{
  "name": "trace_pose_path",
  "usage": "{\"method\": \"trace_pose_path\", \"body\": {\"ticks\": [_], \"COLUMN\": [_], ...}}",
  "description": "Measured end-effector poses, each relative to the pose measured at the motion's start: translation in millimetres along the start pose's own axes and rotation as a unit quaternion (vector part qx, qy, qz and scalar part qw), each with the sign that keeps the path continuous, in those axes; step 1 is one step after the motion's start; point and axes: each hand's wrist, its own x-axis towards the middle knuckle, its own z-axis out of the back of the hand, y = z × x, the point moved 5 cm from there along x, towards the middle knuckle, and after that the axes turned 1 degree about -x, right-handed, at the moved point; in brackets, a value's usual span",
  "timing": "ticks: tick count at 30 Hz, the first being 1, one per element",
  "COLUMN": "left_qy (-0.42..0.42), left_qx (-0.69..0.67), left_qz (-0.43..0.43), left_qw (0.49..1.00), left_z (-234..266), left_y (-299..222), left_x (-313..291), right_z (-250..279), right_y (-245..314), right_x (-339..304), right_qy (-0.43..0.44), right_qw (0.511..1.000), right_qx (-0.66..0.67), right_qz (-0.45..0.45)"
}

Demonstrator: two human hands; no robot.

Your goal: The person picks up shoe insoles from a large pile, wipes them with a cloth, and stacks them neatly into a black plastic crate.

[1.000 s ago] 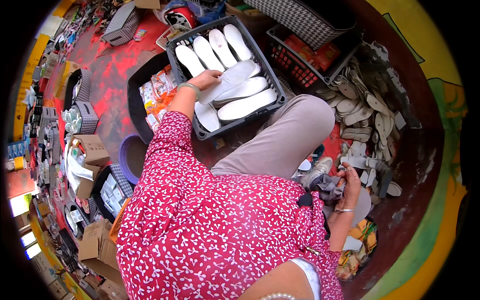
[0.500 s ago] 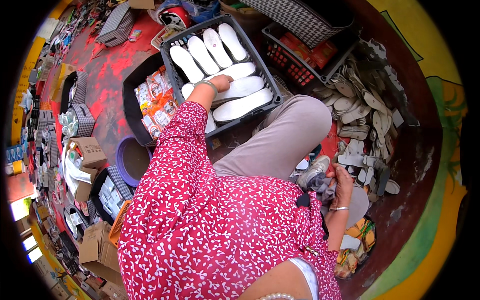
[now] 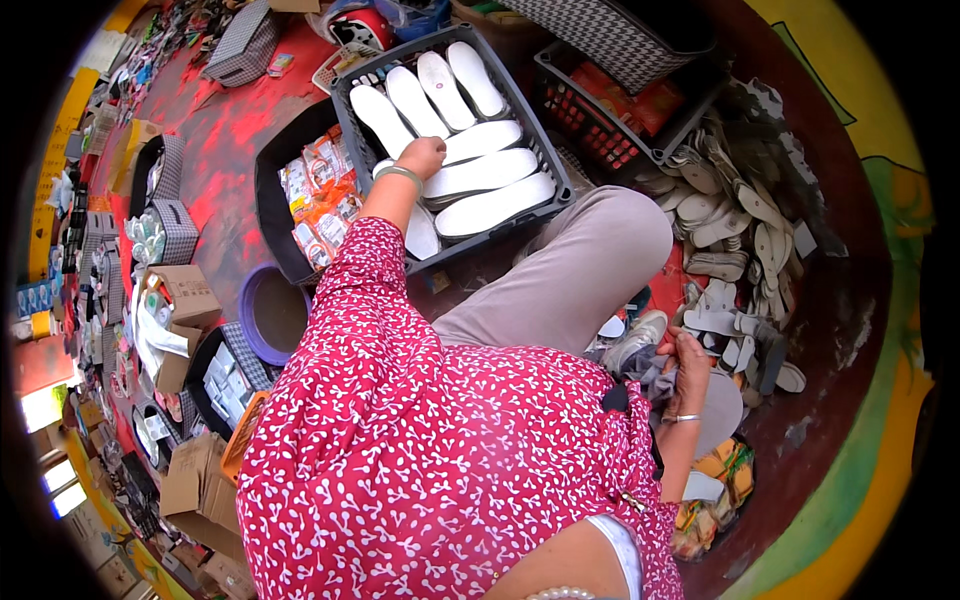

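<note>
On red floor (image 3: 250, 130), cluttered workshop.

the left hand (image 3: 424, 155) rests, knuckles up, on a white insole (image 3: 478, 173) inside a dark plastic crate (image 3: 545, 150), where 3 more insoles lie upright along the far side and others are stacked crosswise. the right hand (image 3: 690, 362) lies low by the knee on grey cloth (image 3: 655, 372), just beside a loose heap of insoles (image 3: 730, 215) on the red floor (image 3: 225, 150). a black tray of orange packets (image 3: 315, 200) sits to the left of the crate, a purple tub (image 3: 272, 315) near it.
</note>
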Motion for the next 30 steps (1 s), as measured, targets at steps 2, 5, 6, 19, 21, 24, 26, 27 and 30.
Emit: {"method": "trace_pose_path", "body": {"ticks": [2,5,6,19,21,24,26,27,30], "left_qy": [0.061,0.137,0.155,0.108,0.105,0.1,0.103,0.104,0.101], "left_qx": [0.021,0.082,0.106,0.154,0.151,0.148,0.15,0.156,0.175], "left_qz": [0.042,0.058,0.056,0.084,0.081,0.078,0.074,0.072,0.064], "left_qw": [0.997,0.986,0.981,0.979,0.98,0.981,0.98,0.98,0.977], "left_z": [14.3,14.6,11.9,-0.1,-3.4,-7.9,-10.5,-11.8,-13.2], "left_y": [7.4,14.4,16.5,-4.2,-3.2,1.1,3.6,4.0,2.6], "left_x": [-8.9,-33.4,-39.9,-68.7,-67.5,-65.6,-63.3,-63.3,-63.9], "right_z": [2.1,-0.2,-1.2,-5.3,-6.0,-6.8,-7.2,-7.2,-7.4], "right_y": [-2.6,-2.4,-2.6,0.4,0.7,0.3,0.1,0.0,-0.4], "right_x": [0.9,1.7,2.3,0.7,0.1,0.1,0.1,-0.2,-0.3], "right_qy": [-0.003,0.008,0.012,0.016,0.013,0.011,0.013,0.013,0.013], "right_qw": [1.0,1.0,1.0,1.0,1.0,1.0,1.0,1.0,1.0], "right_qx": [-0.01,0.0,-0.001,-0.015,-0.016,-0.007,-0.004,-0.003,-0.004], "right_qz": [0.002,0.002,0.001,0.004,0.003,-0.001,0.001,0.0,-0.002]}}
